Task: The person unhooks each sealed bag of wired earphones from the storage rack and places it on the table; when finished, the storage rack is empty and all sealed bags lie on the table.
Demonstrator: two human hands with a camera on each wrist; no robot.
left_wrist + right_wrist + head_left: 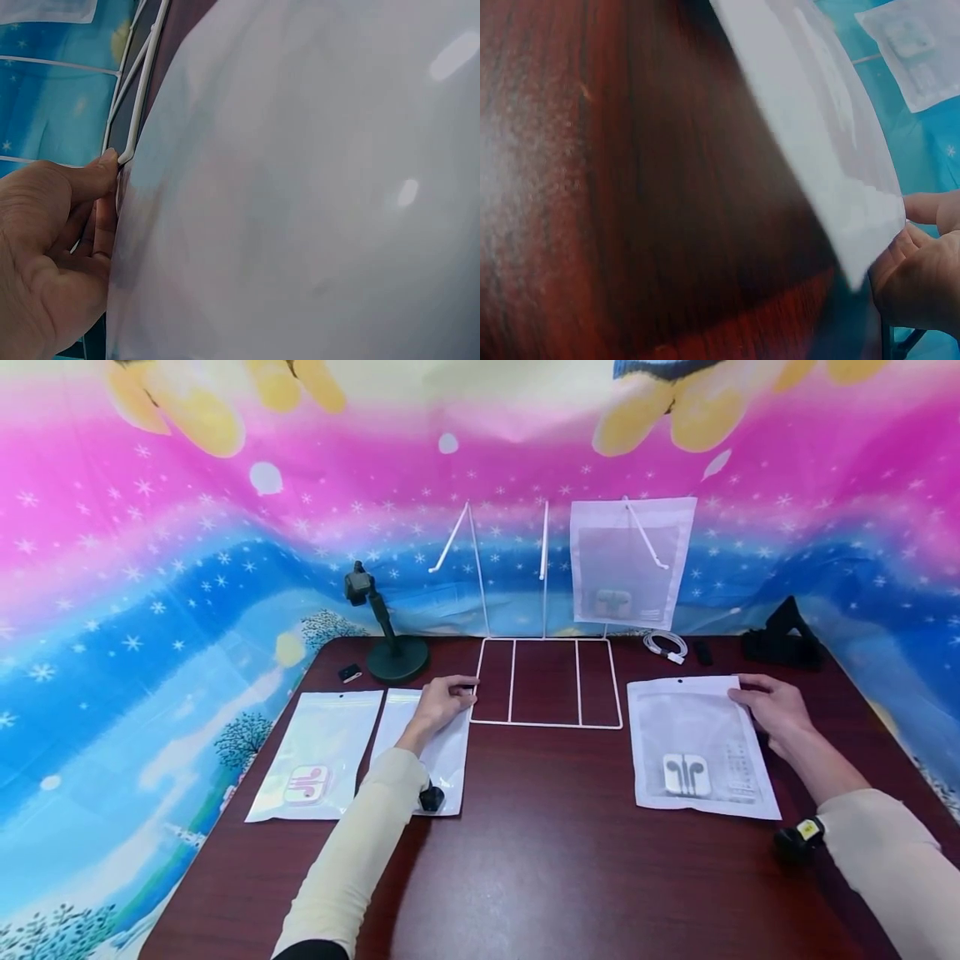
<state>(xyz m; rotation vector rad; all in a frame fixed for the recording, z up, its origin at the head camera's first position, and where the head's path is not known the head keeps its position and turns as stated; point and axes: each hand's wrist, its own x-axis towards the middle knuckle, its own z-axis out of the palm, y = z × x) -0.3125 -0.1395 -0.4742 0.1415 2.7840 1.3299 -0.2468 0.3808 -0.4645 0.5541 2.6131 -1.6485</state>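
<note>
My left hand (pixel 444 703) reaches over a white zip pouch (pixel 442 760) and pinches the left front corner of a white wire display rack (pixel 546 724). In the left wrist view, the thumb and fingers meet at the rack's wire (pixel 133 127), with the pouch's glossy sheet (pixel 300 187) filling the rest. On the right, my right hand (pixel 776 706) pinches the upper right corner of a zip pouch of earphones (pixel 701 727). This pouch's edge (pixel 810 135) stands raised off the table in the right wrist view.
Another earphone pouch (pixel 330 735) lies far left. A similar pouch (pixel 630 560) hangs on the rack's right hook. Behind stand a dark stand with a round base (pixel 397 660) and a black holder (pixel 783 639). A coiled white cable (pixel 666 647) lies by the rack; a patterned cloth (pixel 187 577) surrounds the table.
</note>
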